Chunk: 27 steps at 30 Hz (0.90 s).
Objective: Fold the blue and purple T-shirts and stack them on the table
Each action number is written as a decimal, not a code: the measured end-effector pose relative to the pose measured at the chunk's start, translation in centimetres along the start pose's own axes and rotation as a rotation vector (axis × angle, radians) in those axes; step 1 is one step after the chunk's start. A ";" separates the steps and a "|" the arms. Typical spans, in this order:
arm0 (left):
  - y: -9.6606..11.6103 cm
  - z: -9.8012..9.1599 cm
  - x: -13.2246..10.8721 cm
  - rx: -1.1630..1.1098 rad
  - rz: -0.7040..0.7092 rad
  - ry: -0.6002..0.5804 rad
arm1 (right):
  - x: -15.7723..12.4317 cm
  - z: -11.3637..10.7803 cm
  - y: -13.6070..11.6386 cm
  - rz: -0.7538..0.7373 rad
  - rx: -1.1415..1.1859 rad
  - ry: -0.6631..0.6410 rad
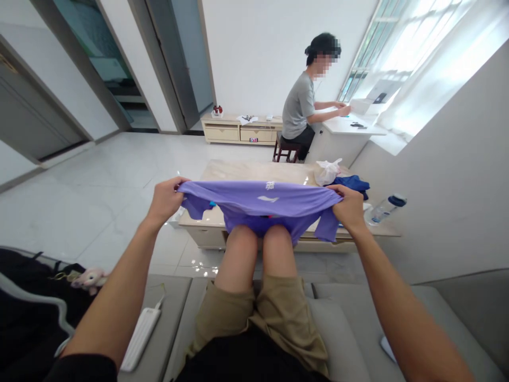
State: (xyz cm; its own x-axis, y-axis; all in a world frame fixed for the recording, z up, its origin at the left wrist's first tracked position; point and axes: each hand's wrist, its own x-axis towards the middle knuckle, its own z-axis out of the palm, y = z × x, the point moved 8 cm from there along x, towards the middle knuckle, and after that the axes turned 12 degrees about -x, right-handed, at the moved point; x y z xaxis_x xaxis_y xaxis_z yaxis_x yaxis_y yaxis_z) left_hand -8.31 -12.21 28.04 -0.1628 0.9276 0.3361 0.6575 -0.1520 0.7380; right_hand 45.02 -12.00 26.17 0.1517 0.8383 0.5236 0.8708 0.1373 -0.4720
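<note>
A purple T-shirt (278,199) with white print is stretched wide between my two hands, above my knees and in front of the low table (254,170). My left hand (169,199) pinches it at the left, near one sleeve. At the opposite end, my right hand (347,204) grips the fabric, its fingers closed round the edge. Both sleeves hang down, and the lower part drapes by my knees. Part of the tabletop is hidden behind the cloth.
On the table's right stand a water bottle (385,208), a white plastic bag (328,171) and dark blue cloth (352,185). A white power bank (141,337) lies on the grey sofa (170,297). Another person (300,101) sits at a white desk (350,125) by the window.
</note>
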 end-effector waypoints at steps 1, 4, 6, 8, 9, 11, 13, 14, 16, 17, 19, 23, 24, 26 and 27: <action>0.2 -0.5 0.2 0.003 0.017 0.041 | 0.2 -0.3 0.4 0.007 0.009 0.015; 1.9 -2.7 0.6 0.021 0.123 0.200 | 1.2 -2.5 0.5 0.007 0.040 0.144; 2.2 -3.1 0.6 0.043 0.120 0.239 | 1.5 -3.7 0.7 0.044 0.042 0.249; 1.1 -2.2 0.5 0.068 0.048 0.182 | 1.0 -3.8 1.2 0.081 0.030 0.301; 0.3 -1.6 0.3 0.078 0.015 0.142 | 0.6 -3.4 1.5 0.089 0.028 0.304; -1.0 -0.7 -0.1 0.094 -0.017 0.109 | -0.3 -2.5 2.3 0.091 0.022 0.307; -1.8 -0.4 0.3 0.110 -0.014 0.139 | -0.3 -1.4 3.2 0.077 -0.005 0.321; -2.0 -0.3 1.1 0.126 -0.013 0.157 | 0.5 -0.7 3.7 0.065 -0.028 0.319; -2.4 0.2 4.0 0.190 -0.031 0.186 | 3.8 1.5 4.7 0.041 -0.085 0.281; -2.5 0.8 6.3 0.235 -0.051 0.194 | 6.3 3.1 5.2 0.032 -0.117 0.244; -3.1 2.7 11.8 0.327 -0.102 0.196 | 12.5 7.2 6.4 0.037 -0.195 0.141; -5.5 9.8 22.4 0.453 -0.137 0.106 | 23.3 16.9 8.6 0.104 -0.349 -0.076; -6.4 12.0 23.7 0.481 -0.121 0.092 | 24.3 19.1 8.7 0.107 -0.376 -0.084; -8.4 17.0 23.9 0.508 -0.064 0.080 | 23.4 23.5 8.2 0.066 -0.421 -0.076; -9.5 19.7 22.7 0.497 -0.031 0.062 | 21.5 25.8 7.8 0.028 -0.438 -0.085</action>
State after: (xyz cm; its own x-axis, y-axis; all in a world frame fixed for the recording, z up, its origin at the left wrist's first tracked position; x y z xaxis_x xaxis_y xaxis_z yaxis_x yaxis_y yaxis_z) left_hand -3.72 17.04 17.13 -0.2216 0.9047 0.3639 0.9200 0.0702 0.3856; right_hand 42.97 20.68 15.48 0.1551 0.8813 0.4464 0.9856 -0.1072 -0.1309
